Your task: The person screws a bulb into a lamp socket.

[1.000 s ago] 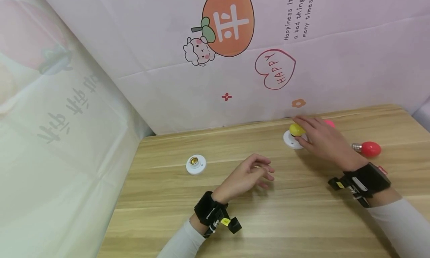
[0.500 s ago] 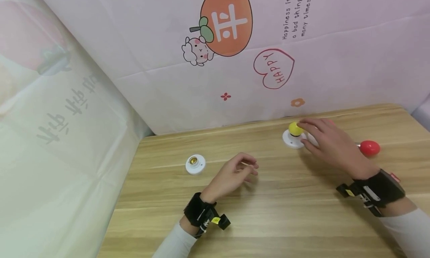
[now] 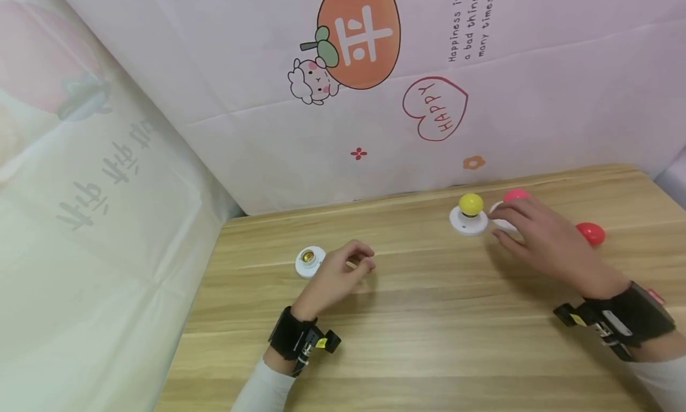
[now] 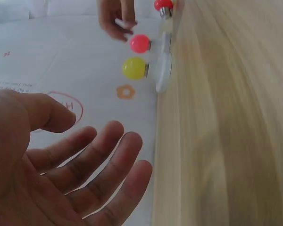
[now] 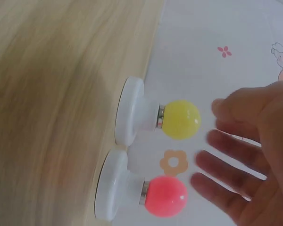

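My right hand (image 3: 552,245) hovers with loosely bent fingers beside two bulbs in white sockets, holding nothing. The yellow light bulb (image 3: 471,204) stands upright in its round white socket (image 3: 462,224); the right wrist view shows metal thread between bulb and socket. Just right of it, a pink light bulb (image 5: 166,196) sits in a second white socket (image 5: 112,186), partly hidden by my hand in the head view. My left hand (image 3: 334,275) is above the table with relaxed, parted fingers and nothing in them. Close behind it lies a bare white socket (image 3: 308,257) with a brass inside.
A loose red light bulb (image 3: 592,233) lies on the wooden table (image 3: 429,340) to the right, partly behind my right hand. A small red object (image 3: 656,296) shows by the right wrist strap. A printed white cloth (image 3: 257,156) hangs along the table's back edge.
My right hand has come off the yellow bulb and drawn back to the right, uncovering it. My left hand has moved left, closer to the bare socket.
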Motion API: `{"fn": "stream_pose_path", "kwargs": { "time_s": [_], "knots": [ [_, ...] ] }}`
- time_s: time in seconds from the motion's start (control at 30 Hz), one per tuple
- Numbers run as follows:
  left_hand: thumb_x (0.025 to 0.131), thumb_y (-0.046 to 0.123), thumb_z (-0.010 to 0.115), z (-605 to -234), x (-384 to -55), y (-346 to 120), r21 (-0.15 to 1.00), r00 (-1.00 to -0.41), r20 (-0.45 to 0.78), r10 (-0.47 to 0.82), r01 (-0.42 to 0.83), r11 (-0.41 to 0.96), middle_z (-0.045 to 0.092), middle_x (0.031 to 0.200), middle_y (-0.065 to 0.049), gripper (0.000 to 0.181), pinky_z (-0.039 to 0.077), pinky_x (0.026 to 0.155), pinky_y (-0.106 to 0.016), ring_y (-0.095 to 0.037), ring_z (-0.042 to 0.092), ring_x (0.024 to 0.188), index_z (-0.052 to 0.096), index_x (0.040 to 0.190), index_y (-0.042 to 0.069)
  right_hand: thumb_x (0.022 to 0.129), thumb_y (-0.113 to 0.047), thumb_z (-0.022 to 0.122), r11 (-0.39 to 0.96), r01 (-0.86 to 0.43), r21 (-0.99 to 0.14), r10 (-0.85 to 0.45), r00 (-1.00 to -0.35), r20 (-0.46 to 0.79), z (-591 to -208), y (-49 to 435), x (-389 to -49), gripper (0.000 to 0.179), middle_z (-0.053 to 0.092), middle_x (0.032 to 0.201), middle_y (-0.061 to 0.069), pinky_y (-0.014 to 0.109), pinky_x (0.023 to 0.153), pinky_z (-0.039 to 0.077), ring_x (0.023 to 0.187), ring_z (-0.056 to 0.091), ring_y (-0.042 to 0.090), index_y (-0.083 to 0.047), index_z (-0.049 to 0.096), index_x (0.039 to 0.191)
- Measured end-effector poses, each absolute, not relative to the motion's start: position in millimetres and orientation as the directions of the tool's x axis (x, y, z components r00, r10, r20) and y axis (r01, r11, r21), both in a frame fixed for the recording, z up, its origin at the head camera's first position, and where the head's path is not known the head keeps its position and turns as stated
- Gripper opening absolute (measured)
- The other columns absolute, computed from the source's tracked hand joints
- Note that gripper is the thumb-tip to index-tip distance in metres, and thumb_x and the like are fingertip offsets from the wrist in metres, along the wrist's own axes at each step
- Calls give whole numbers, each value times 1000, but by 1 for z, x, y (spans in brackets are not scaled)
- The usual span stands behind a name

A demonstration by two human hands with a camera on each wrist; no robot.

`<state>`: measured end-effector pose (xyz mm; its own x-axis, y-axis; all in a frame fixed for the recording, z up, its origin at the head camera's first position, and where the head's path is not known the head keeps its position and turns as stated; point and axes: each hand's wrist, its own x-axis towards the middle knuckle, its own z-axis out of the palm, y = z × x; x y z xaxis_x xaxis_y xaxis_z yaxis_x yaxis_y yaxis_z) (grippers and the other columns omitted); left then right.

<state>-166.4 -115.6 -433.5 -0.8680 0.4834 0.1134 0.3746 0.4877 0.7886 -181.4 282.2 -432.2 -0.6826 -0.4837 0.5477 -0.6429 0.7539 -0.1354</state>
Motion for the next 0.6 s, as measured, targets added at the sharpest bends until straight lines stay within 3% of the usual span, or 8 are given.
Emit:
{"fn": "stream_pose_path", "kwargs": {
  "time_s": [0.1, 0.27, 0.43, 0.6],
  "knots": [
    [99, 26, 55, -433, -169, -123, 757, -878, 123, 462, 384, 529, 67, 100, 6, 14, 57, 74, -25, -5, 61, 90, 60, 110, 20, 85, -33, 69, 765, -628, -142, -481, -704, 523, -434, 289, -177, 38, 61, 108, 8, 49, 81, 55, 103, 55, 24, -5, 64, 111],
    [97, 25, 57, -429, -175, -138, 718, -902, 134, 410, 373, 587, 64, 99, 11, 13, 56, 74, -26, -3, 59, 92, 62, 109, 21, 70, -21, 79, 809, -569, -144, -444, -754, 485, -434, 298, -169, 41, 63, 105, 10, 51, 76, 55, 100, 58, 28, -7, 65, 106],
    [97, 25, 57, -428, -181, -151, 708, -921, 138, 364, 349, 614, 64, 98, 9, 13, 56, 75, -27, -4, 59, 91, 62, 108, 20, 72, -24, 80, 855, -497, -149, -404, -819, 408, -436, 310, -164, 36, 65, 105, 9, 52, 70, 56, 100, 59, 28, -11, 67, 103],
    [97, 26, 57, -425, -184, -163, 696, -939, 143, 313, 321, 642, 63, 98, 7, 13, 56, 77, -29, -6, 59, 91, 62, 107, 20, 74, -22, 79, 866, -467, -177, -384, -850, 361, -437, 322, -162, 29, 66, 103, 8, 53, 77, 54, 102, 58, 30, -11, 69, 99]
  ]
}}
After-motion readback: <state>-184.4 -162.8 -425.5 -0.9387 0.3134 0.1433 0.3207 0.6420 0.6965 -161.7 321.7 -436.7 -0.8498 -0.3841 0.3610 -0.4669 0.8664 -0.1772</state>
